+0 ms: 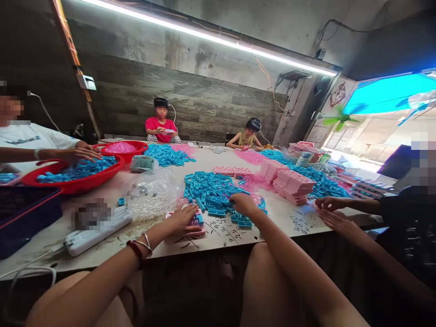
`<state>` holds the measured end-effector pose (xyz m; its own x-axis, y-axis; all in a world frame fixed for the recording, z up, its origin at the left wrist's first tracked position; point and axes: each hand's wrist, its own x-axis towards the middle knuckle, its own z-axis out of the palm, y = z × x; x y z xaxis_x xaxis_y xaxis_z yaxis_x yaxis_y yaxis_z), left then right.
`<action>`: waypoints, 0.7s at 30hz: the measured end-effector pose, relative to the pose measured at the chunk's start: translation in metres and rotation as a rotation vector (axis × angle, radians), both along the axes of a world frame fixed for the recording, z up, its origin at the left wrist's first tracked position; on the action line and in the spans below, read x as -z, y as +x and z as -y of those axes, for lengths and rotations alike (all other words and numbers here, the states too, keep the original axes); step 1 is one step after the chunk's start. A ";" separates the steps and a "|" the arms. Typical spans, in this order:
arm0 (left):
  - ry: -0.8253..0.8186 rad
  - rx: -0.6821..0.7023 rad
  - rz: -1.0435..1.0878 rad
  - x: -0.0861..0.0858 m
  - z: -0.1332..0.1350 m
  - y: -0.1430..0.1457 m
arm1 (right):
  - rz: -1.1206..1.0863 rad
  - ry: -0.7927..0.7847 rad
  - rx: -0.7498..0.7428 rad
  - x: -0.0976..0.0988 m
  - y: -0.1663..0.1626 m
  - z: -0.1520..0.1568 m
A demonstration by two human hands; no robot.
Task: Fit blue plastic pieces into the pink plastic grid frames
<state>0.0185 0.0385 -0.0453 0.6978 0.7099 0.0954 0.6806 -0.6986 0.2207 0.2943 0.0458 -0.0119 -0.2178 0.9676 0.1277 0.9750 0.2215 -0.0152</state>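
My left hand [182, 219] lies flat with fingers spread on a pink tray [197, 225] that has a few blue pieces set in it, near the table's front edge. My right hand [242, 203] is curled, fingers down, at the near edge of a heap of small blue plastic pieces [213, 190]; what its fingertips hold is hidden. A red band and thin bangles [142, 246] circle my left wrist.
Stacks of pink trays [293, 181] stand right of the heap. A red basin of blue pieces [76, 175] sits at left under another person's hand. A white power strip [97, 231] and clear bags [153, 190] lie left. A neighbour's hands [335, 213] rest at right.
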 end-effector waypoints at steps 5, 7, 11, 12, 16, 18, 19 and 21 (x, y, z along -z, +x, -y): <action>0.090 -0.237 0.086 -0.027 -0.026 -0.040 | -0.181 0.088 -0.160 -0.003 -0.018 -0.001; 0.118 -0.397 0.036 -0.030 -0.035 -0.068 | -0.192 0.071 -0.224 -0.003 -0.028 0.001; 0.098 -0.503 -0.068 -0.016 -0.048 -0.110 | -0.193 0.010 -0.389 -0.002 -0.052 0.010; 0.093 -0.491 -0.075 -0.010 -0.052 -0.115 | -0.194 -0.008 -0.427 -0.001 -0.058 0.013; 0.117 -0.506 -0.106 0.011 -0.071 -0.116 | -0.196 -0.054 -0.539 0.002 -0.079 0.025; 0.127 -0.522 -0.115 0.017 -0.082 -0.113 | -0.189 -0.082 -0.565 0.003 -0.084 0.030; 0.128 -0.524 -0.116 0.019 -0.086 -0.112 | -0.185 -0.101 -0.568 0.002 -0.086 0.031; 0.126 -0.513 -0.111 0.021 -0.094 -0.112 | -0.183 -0.138 -0.564 0.002 -0.087 0.035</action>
